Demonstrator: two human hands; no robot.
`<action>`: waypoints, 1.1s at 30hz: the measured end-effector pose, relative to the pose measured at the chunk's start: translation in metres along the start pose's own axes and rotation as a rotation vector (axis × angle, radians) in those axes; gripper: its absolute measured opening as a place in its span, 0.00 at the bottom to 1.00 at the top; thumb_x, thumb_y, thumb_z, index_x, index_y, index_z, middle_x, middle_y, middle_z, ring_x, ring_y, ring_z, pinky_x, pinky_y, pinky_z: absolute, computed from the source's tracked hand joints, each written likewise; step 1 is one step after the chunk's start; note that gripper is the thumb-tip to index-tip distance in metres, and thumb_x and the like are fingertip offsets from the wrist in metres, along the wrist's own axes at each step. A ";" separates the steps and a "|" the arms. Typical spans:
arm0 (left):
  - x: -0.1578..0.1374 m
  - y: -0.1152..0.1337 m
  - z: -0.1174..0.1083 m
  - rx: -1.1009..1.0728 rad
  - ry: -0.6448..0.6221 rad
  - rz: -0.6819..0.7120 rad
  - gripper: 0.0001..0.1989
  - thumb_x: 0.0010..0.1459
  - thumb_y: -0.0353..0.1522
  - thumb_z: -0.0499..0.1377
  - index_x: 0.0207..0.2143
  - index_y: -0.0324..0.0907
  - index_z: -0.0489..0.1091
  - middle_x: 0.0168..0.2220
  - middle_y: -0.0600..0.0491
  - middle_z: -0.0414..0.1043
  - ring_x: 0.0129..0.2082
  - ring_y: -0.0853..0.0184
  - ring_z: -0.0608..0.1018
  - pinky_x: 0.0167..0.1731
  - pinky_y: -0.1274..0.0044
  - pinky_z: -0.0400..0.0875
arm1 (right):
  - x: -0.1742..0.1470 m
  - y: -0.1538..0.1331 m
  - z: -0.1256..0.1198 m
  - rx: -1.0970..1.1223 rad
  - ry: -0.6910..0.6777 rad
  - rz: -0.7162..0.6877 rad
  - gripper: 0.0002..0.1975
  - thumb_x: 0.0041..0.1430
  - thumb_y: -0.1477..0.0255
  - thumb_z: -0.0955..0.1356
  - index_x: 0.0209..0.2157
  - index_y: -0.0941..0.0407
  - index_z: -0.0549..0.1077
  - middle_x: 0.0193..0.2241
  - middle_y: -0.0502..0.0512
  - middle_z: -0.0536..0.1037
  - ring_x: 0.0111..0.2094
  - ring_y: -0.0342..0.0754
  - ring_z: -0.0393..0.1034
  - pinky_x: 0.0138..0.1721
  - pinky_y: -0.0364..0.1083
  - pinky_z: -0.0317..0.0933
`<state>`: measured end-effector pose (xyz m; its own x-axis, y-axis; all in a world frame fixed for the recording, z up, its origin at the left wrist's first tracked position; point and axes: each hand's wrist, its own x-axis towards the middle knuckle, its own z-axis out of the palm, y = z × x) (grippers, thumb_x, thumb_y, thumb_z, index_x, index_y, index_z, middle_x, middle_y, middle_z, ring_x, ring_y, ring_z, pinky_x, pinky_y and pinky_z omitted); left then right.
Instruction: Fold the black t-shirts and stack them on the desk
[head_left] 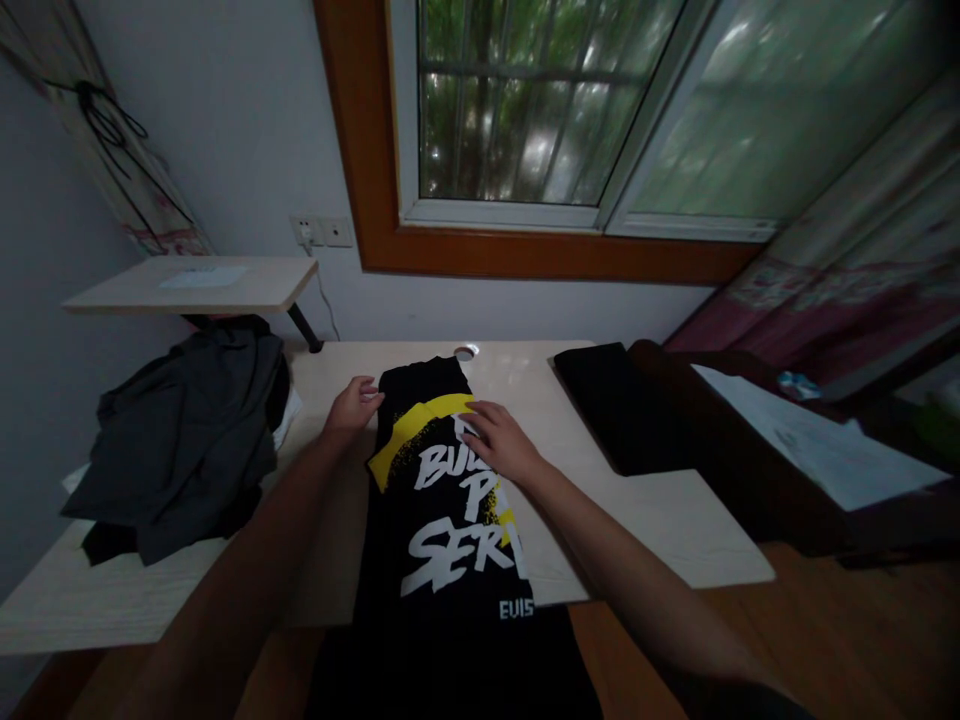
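Note:
A black T-shirt [442, 540] with white lettering and a yellow band lies folded into a long strip on the pale wooden desk [675, 510], its lower end hanging over the front edge. My left hand [352, 405] rests at the shirt's upper left edge, fingers touching the fabric. My right hand [501, 440] lies flat on the printed front near the yellow band, fingers spread.
A heap of dark grey clothes [184, 430] sits at the desk's left end under a small wall shelf [195, 283]. A black flat item [615, 400] lies to the right, beside dark furniture with papers [817, 440]. A window is ahead.

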<state>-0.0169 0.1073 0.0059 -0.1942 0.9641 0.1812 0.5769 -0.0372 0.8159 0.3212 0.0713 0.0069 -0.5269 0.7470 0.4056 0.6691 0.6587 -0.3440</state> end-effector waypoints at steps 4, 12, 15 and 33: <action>0.026 0.015 0.010 0.005 0.007 -0.064 0.24 0.51 0.39 0.66 0.50 0.40 0.71 0.39 0.48 0.79 0.41 0.59 0.80 0.46 0.69 0.71 | -0.010 -0.008 -0.005 -0.052 -0.040 0.009 0.20 0.68 0.64 0.67 0.59 0.51 0.73 0.61 0.60 0.71 0.64 0.57 0.60 0.65 0.59 0.56; 0.056 0.038 0.022 -0.077 0.012 -0.030 0.09 0.53 0.38 0.61 0.33 0.42 0.74 0.34 0.50 0.78 0.38 0.60 0.78 0.41 0.72 0.70 | -0.010 -0.012 -0.008 -0.074 -0.031 0.053 0.20 0.68 0.65 0.67 0.59 0.51 0.72 0.60 0.60 0.71 0.63 0.57 0.61 0.64 0.58 0.57; 0.062 0.044 0.029 -0.107 0.036 -0.019 0.08 0.55 0.38 0.60 0.36 0.43 0.72 0.37 0.51 0.77 0.40 0.62 0.77 0.42 0.74 0.70 | -0.010 -0.013 -0.009 -0.087 -0.026 0.084 0.19 0.68 0.66 0.67 0.58 0.50 0.73 0.59 0.60 0.72 0.62 0.56 0.62 0.63 0.58 0.58; 0.058 0.033 0.043 -0.164 0.007 -0.079 0.09 0.60 0.37 0.59 0.42 0.44 0.68 0.39 0.50 0.77 0.40 0.61 0.79 0.41 0.72 0.72 | -0.008 -0.003 -0.014 -0.035 0.042 0.269 0.16 0.65 0.73 0.67 0.52 0.51 0.77 0.44 0.58 0.77 0.49 0.56 0.67 0.54 0.54 0.61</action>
<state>0.0255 0.1737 0.0199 -0.2391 0.9640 0.1165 0.4231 -0.0046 0.9060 0.3304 0.0622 0.0166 -0.3058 0.8898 0.3387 0.8004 0.4329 -0.4148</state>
